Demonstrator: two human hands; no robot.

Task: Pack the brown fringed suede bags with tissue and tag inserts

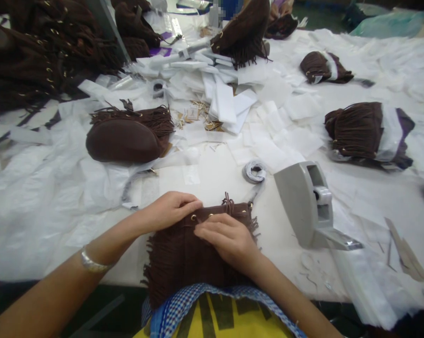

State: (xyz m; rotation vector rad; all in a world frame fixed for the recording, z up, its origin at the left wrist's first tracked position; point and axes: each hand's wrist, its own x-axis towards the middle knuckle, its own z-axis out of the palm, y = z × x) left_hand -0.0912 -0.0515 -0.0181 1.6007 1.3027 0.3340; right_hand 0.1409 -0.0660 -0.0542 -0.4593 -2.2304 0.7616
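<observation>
A dark brown fringed bag [198, 258] lies flat at the table's front edge, against my body. Brass eyelets run along its top band, and a small tassel sticks up from the upper edge. My left hand [175, 210] grips the top edge at the left, its thumb and fingers closed there. Just below the eyelets, my right hand [229, 237] has its fingers bent together near a lace at the band. What exactly its fingertips pinch is hidden. A rolled grey strap [254, 172] rests beyond the bag's upper right corner.
A grey tape dispenser [303, 206] stands right of the bag. Another brown bag [124, 138] lies behind on the left; two wrapped bags [356, 131] [324, 67] are at right. White packets [219, 96], hang tags [194, 112] and a brown bag pile [39, 56] lie farther back.
</observation>
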